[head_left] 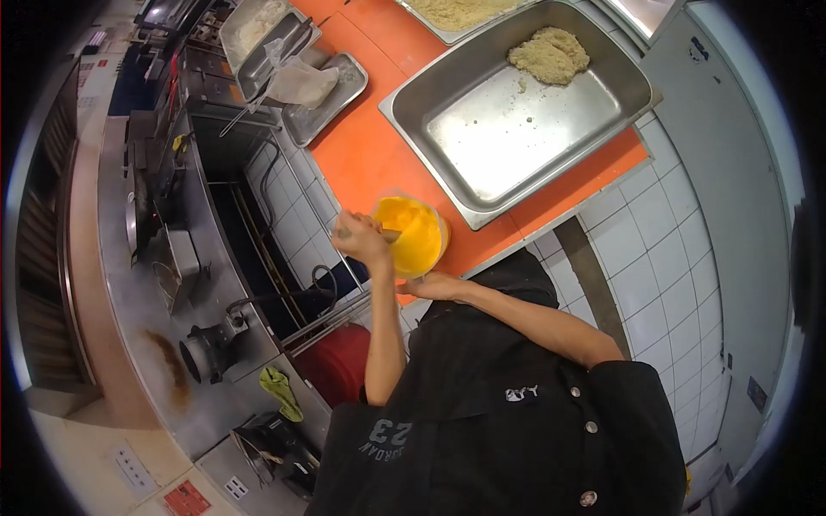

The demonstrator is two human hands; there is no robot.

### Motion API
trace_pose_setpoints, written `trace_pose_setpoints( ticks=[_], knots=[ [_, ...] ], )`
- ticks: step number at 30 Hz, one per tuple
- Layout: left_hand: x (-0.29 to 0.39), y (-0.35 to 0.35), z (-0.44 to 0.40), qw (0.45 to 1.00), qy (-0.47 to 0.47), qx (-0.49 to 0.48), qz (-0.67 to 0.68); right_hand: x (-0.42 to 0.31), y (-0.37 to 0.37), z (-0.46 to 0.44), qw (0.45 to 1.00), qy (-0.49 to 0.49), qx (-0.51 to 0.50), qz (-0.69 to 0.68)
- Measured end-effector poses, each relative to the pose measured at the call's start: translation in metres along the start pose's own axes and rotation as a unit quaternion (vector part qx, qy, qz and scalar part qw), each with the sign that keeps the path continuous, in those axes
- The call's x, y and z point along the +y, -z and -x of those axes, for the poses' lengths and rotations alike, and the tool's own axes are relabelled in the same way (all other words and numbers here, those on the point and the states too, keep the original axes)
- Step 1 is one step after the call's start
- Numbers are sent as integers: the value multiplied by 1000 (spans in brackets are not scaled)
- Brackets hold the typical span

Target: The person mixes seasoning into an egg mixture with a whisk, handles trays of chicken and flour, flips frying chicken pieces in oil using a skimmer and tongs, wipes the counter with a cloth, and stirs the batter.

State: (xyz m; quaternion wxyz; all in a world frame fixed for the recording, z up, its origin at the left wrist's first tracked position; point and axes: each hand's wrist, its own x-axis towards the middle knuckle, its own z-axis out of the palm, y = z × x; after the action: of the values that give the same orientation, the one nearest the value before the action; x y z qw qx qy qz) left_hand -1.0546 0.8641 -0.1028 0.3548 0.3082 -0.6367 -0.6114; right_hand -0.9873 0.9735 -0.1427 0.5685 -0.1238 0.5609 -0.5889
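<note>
So there's an orange table [366, 163] with a big steel pan [508, 129] on it, crumby heap [551, 56] at the far end. Near the pan's closest corner is a tub [444, 245] of yellow stuff [420, 230]. Left hand's [361, 238] grip is curled tight around a utensil handle [392, 236] reaching into the tub. Right hand [433, 285] is against the tub's near side, fingers partly hidden, so can't tell how closed that grip is.
</note>
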Motion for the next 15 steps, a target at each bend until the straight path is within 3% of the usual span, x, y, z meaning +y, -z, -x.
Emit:
trace_pose_setpoints(
  ticks=[2,5,6,8,9,10,13,14,15],
  knots=[
    [34,8,-26,998,36,-51,-8,7,-1,-5,999,-7,3,33],
    [103,29,-34,985,-8,-102,142,5,4,-8,999,-19,-5,44],
    [75,22,-25,985,-8,-98,142,-1,10,-7,997,-49,-32,45],
    [-3,0,-4,1000,4,-18,-3,1,8,-8,993,-77,-64,54],
    [7,3,-25,994,76,-77,11,8,0,-12,998,-33,-28,52],
    [34,8,-33,994,76,-76,13,8,1,-8,999,-13,-11,52],
    [108,27,-37,992,-10,-83,92,-18,8,19,998,2,13,61],
    [69,24,-34,992,-11,-82,94,-14,9,17,998,3,14,64],
    [-2,23,-25,994,-97,-43,-14,-5,5,12,998,22,28,57]
  ],
)
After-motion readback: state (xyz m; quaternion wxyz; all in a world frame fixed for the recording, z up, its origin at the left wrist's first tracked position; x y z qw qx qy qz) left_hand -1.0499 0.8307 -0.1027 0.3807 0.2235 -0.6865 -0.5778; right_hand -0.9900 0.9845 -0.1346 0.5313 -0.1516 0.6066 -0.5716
